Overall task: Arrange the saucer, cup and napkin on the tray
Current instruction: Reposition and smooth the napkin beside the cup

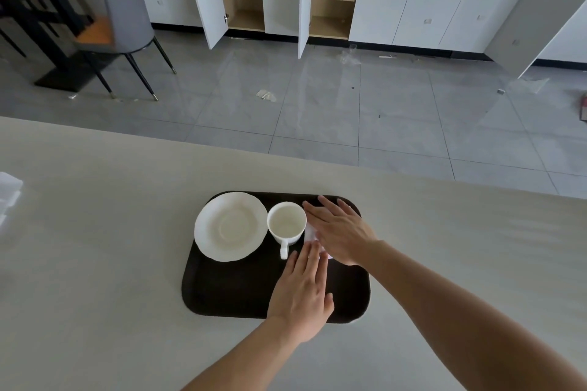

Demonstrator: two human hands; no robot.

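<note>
Single head-worn view, looking forward and down, close above the tray (222,292), floor and cabinets (413,0) beyond

Counted items, head view. On the pale countertop (127,232): 1 dark brown rounded-rectangular plastic tray (235,292), lower centre of the frame. On the tray: 1 round white ceramic saucer (231,227), 1 white ceramic cup with a handle (286,223), and 1 white paper napkin (310,233), mostly covered. Bare hands: 2, the left hand (301,292) and the right hand (338,228). Upper left of the frame: 1 grey upholstered chair with dark metal legs (125,6). Along the top: 3 white cabinet doors standing open.
</note>
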